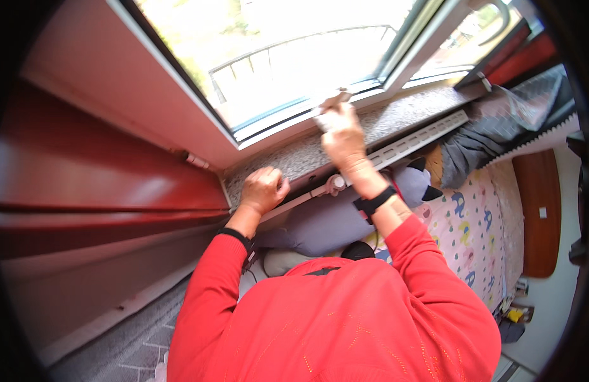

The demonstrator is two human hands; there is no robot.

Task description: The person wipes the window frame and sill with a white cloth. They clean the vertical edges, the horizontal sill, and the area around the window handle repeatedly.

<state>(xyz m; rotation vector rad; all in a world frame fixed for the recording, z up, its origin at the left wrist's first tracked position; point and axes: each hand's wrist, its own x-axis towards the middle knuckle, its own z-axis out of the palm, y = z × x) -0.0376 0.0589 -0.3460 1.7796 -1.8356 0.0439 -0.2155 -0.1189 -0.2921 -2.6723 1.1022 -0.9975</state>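
My right hand [343, 138] grips a crumpled pale cloth [329, 114], which is partly blurred and lies against the lower rail of the white window frame [275, 134]. Curled up, my left hand [262, 190] rests at the front edge of the speckled stone windowsill [294, 164], with no object visible in it. Beyond the frame is a bright window opening with a curved metal railing [304, 36] outside. The underside of each hand is hidden.
Below the sill runs a white slotted radiator [418, 138] with a valve [336, 182]. A red curtain or panel [103, 167] stands at left. Grey fabric [490, 138] lies at right, above a bed with an elephant-print sheet [466, 229]. A window sash with a handle [502, 24] is at upper right.
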